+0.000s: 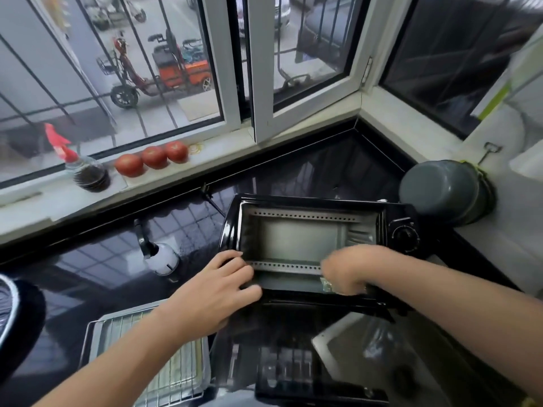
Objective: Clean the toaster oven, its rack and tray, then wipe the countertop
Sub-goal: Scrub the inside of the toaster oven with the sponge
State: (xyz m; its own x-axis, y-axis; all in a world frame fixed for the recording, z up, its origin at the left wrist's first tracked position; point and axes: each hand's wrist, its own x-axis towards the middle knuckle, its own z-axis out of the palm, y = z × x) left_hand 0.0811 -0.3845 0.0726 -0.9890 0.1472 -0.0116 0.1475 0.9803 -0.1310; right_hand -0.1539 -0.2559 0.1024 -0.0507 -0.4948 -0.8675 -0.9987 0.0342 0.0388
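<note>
A black toaster oven [393,218] stands on the dark countertop [97,265] with its glass door [293,356] folded down toward me and its cavity bare. My left hand [217,292] grips the oven's lower left front frame. Blurred by motion, my right hand [349,273] holds a greenish cleaning pad [327,286] against the lower right of the opening. The wire rack [179,374] lies on the metal tray [97,342] on the counter at lower left, partly under my left forearm.
A white spray bottle with a black trigger [160,257] stands left of the oven. On the sill sit a red-capped dark bottle [88,171] and three tomatoes [152,157]. A grey pot [443,192] rests at the right corner. A dark round object [14,321] sits at far left.
</note>
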